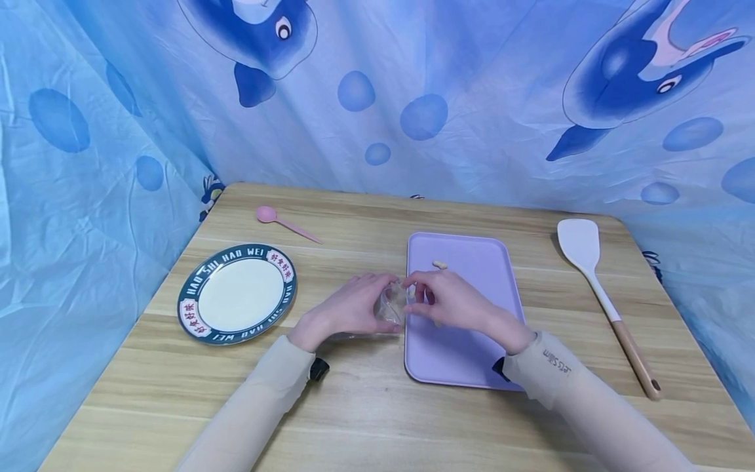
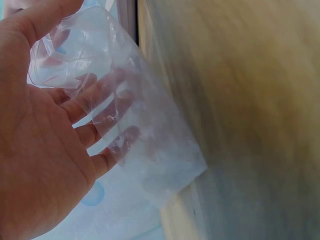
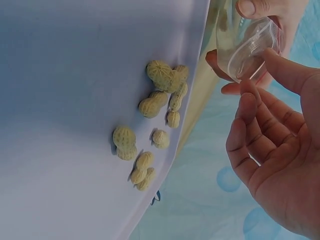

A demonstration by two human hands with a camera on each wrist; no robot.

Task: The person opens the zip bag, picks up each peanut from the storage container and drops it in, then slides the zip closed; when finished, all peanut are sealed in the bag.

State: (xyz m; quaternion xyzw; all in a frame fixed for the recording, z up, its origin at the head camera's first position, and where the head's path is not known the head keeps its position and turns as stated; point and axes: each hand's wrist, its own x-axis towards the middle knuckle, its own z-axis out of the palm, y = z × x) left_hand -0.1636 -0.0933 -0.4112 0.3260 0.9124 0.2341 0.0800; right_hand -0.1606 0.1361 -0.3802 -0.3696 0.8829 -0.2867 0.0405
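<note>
My left hand (image 1: 360, 305) grips a clear zip bag (image 1: 390, 303) just left of the purple tray (image 1: 466, 357). In the left wrist view the bag (image 2: 145, 135) hangs across the fingers, its lower part limp and see-through. The bag's mouth gapes toward my right hand (image 1: 451, 298), which is over the tray's left side. Its thumb and forefinger are at the mouth, a gap between their tips, with no peanut seen in them. Several unshelled peanuts (image 3: 160, 75) lie along the tray's edge in the right wrist view; in the head view my right hand hides most of them.
Left of the hands lies a white plate (image 1: 242, 298) with a dark green rim. A pink spoon (image 1: 289, 226) is behind it. On the right a white spatula (image 1: 601, 295) with a wooden handle lies on the wooden table (image 1: 354, 419). Blue patterned cloth (image 1: 389, 78) hangs behind.
</note>
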